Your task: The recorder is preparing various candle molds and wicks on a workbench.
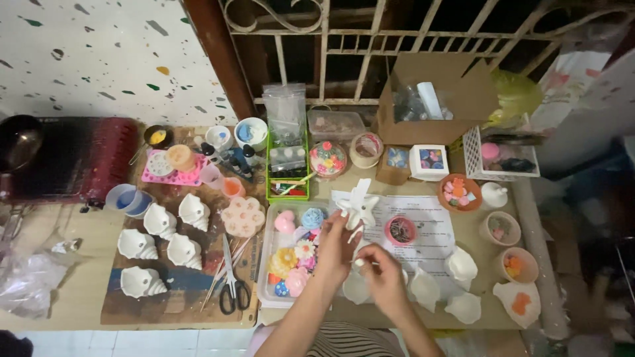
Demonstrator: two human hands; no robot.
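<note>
My left hand [336, 248] holds up a white star-shaped plaster piece [356, 205] by its lower part, over a white tray [266, 264] of small colourful flower and shell pieces. My right hand [382, 272] is just below and to the right of it, fingers pinched on a small white bit that I cannot make out. Both hands work close together above the wooden table, near a printed paper sheet [430, 231].
Several white plaster shells [165, 241] lie on a board at the left, with black-handled scissors [231, 284] beside them. More white shell pieces [461, 268] and small pots [501, 228] sit at the right. Cups, bottles, a green bin [288, 178] and a cardboard box [430, 99] line the back.
</note>
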